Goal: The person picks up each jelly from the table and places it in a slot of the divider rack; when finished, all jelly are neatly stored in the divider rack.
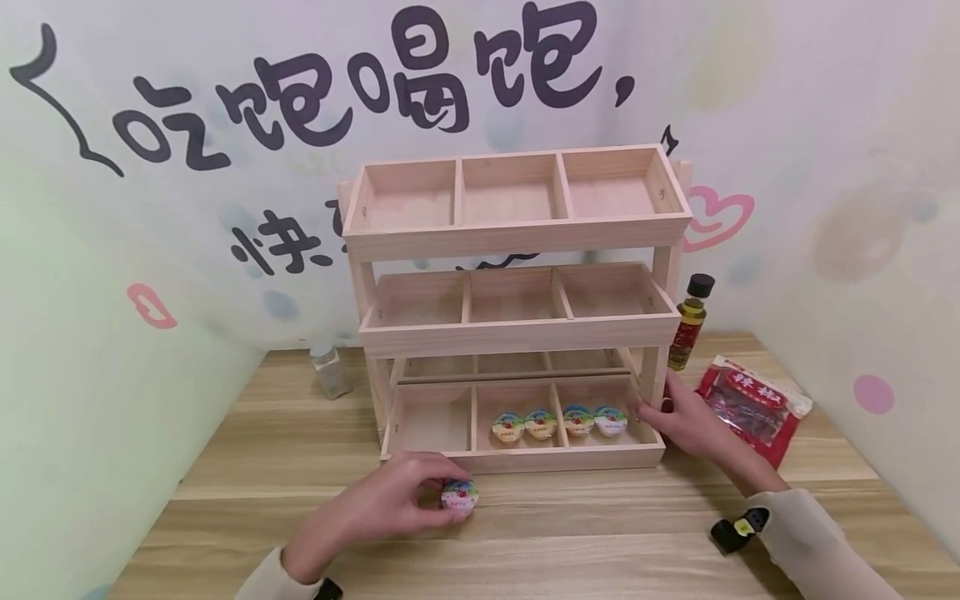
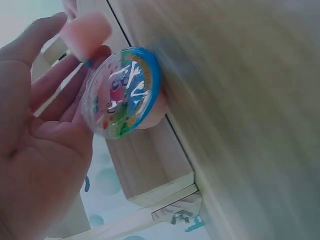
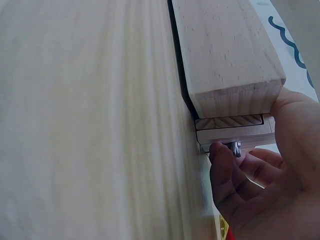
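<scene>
In the head view my left hand (image 1: 401, 500) holds a jelly cup (image 1: 460, 496) with a printed lid, just in front of the shelf's bottom tray. The left wrist view shows that jelly cup (image 2: 122, 92) against the fingers, and a second pinkish cup (image 2: 87, 35) by the fingertips. My right hand (image 1: 690, 421) grips the right end of the three-tier wooden shelf (image 1: 517, 337) at its bottom tray. Its fingers curl beside a metal bolt (image 3: 234, 148). Two jelly cups (image 1: 523, 426) lie in the bottom tray's middle compartment, two more (image 1: 594, 421) in its right one.
An oil bottle (image 1: 686, 325) with a black cap stands behind the shelf's right side. A red packet (image 1: 753, 404) lies to the right, near my right forearm. On the left is a small clear jar (image 1: 330, 372). A printed cloth (image 1: 187, 208) hangs behind.
</scene>
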Demonstrator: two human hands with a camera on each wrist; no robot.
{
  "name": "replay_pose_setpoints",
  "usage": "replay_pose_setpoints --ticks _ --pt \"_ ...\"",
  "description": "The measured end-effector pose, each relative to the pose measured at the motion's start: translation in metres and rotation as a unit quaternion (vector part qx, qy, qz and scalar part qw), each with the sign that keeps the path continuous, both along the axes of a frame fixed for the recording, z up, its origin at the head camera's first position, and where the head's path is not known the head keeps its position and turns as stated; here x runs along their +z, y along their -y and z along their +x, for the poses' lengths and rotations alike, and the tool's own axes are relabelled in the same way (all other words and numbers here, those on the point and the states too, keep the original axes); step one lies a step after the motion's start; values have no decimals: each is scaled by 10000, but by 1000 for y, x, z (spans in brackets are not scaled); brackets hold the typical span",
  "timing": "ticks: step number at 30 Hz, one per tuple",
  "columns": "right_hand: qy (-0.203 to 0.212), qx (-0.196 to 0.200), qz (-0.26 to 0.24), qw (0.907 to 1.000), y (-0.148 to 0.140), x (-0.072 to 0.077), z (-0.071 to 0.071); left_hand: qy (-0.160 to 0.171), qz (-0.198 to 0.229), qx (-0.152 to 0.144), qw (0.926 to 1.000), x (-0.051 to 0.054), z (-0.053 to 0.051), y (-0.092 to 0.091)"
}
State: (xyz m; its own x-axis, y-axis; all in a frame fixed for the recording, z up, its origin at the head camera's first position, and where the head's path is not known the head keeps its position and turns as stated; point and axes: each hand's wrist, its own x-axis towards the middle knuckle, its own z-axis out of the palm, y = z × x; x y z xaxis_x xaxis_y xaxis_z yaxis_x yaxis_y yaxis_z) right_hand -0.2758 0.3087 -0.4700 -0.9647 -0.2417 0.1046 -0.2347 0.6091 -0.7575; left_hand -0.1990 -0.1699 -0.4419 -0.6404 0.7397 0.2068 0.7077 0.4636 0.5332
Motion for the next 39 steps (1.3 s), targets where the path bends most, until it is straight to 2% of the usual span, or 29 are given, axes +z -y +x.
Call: replay_pose_setpoints --ticks 5,8,15,25,31,39 --pt "13 8 -23 10000 1 1 1 -188 393 37 9990 6 -4 4" --pt "21 -31 12 10000 1 1 1 -304 487 109 9983 10 -7 8" --pt "5 -91 72 9999 -1 0 1 -698 467 90 9964 15 -19 13" --pt "29 -52 -12 10000 0 -1 0 -956 234 380 9944 25 -38 2" --pt "47 -67 -46 10000 0 -2 0 -871 34 635 9942 21 -49 2" --pt "35 -12 -106 9999 0 -2 2 -625 41 988 9931 8 -55 7"
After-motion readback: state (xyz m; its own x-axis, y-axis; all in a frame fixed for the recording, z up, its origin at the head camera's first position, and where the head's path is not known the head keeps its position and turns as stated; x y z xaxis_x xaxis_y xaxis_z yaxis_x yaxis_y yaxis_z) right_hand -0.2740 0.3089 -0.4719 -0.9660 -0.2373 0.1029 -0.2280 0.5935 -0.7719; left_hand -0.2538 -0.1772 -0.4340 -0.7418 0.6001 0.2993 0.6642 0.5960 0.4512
